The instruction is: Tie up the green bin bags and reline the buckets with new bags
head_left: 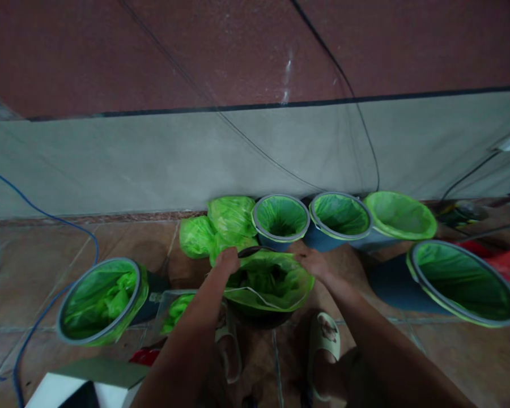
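Observation:
Between my feet stands a dark bin (259,320) lined with a green bag (297,283), its edge folded outward over the rim. More crumpled green plastic lies inside. My left hand (228,262) is closed on the bag's edge at the left of the rim, beside a dark curved strip. At the right side of the rim, my right hand (312,262) pinches the bag's edge. The fingertips of both hands are partly hidden and dim.
Three lined bins (280,218) line the wall, beside knotted green bags (232,218). Another bin (429,283) leans at right; one (100,300) leans at left. A clear tub (164,309), white box (110,374) and blue cable (38,323) lie left.

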A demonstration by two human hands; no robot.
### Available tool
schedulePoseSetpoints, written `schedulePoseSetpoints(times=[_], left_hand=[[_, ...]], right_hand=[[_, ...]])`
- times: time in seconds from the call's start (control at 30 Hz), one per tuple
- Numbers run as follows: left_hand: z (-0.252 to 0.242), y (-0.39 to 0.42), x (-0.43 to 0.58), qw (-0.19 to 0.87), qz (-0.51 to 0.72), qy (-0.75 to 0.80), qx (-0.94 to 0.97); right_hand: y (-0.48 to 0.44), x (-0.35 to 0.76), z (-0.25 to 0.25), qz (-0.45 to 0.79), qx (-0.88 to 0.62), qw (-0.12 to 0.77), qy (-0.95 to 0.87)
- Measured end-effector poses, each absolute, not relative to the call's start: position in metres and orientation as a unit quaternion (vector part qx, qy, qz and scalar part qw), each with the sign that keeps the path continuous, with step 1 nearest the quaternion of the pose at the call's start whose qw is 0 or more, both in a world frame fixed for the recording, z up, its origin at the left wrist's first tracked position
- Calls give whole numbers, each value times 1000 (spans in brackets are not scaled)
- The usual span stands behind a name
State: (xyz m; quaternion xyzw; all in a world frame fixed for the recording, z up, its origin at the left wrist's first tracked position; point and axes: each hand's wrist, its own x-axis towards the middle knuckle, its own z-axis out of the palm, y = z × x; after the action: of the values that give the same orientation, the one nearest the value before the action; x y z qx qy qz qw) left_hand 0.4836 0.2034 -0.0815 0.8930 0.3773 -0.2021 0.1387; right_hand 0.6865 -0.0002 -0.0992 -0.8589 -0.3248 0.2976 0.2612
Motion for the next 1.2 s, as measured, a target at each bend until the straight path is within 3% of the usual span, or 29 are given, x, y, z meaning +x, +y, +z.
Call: schedulePoseSetpoints(times=[0.13,0.23,0.57,0.87,1.07,1.2], left_hand=[[-80,205,480,125,-227,388,885],[-75,209,477,115,-221,393,885],[-61,220,470,103,-172,457,867],[-63,187,497,176,-100,278,939],[-57,177,507,178,-107,259,943],[-50,179,507,161,-68,290,941]], right_hand=[[2,689,-98,312,-804,421,-281],[2,692,-99,299,-783,478,-263],[-2,693,-98,199,-852,418,-244],[-5,692,-96,206,-847,422,-249],[-5,690,-81,221,-864,375,-252],[-2,667,-49,104,-868,354,-332]])
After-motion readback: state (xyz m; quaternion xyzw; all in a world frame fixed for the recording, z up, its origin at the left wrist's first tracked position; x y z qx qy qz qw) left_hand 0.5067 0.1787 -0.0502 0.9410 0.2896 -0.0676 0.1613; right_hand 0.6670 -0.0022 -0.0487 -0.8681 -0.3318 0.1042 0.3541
